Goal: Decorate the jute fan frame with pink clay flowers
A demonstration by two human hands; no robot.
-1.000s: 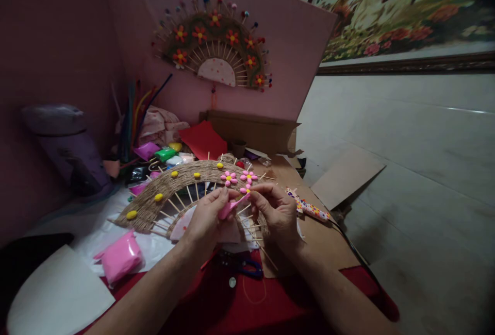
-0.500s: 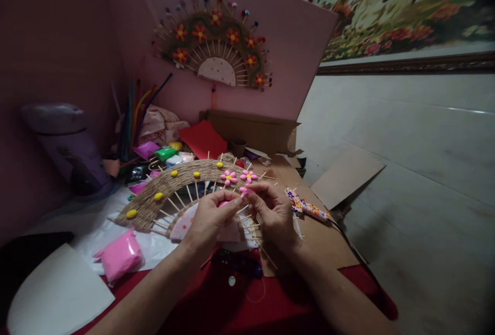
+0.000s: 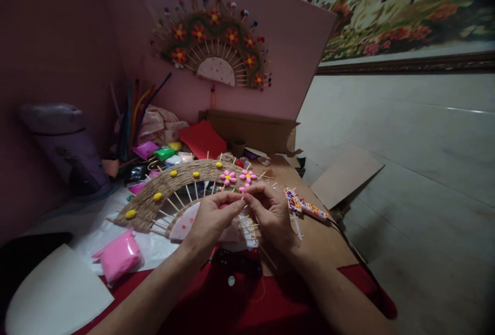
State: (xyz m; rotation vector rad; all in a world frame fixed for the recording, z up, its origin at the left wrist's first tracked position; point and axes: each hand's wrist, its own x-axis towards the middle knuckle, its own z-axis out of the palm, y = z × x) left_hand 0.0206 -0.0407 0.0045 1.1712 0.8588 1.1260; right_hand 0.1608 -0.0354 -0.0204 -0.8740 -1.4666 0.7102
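A fan-shaped piece wrapped in twine [image 3: 185,171] lies on the table, with yellow ovals along its band and two full pink flowers [image 3: 228,177] near its right part. Over its lower right part, my left hand [image 3: 214,219] and my right hand [image 3: 273,216] meet fingertip to fingertip, both pinched closed. Whatever is between the fingertips is too small and covered to name. More pink petals [image 3: 243,188] show just above the fingertips. A shiny bag of pink clay [image 3: 119,256] lies left of my left forearm.
A glue gun in a patterned cover [image 3: 309,208] rests on cardboard [image 3: 332,239] at the right, its cord running down. Behind are clay packets [image 3: 165,153], red sheet [image 3: 203,139] and coloured stems. A purple container [image 3: 73,154] stands left; a finished fan [image 3: 216,41] hangs above.
The pink bit that showed between my fingertips is now mostly hidden as the fingers have closed together. Both hands stay in nearly the same place.
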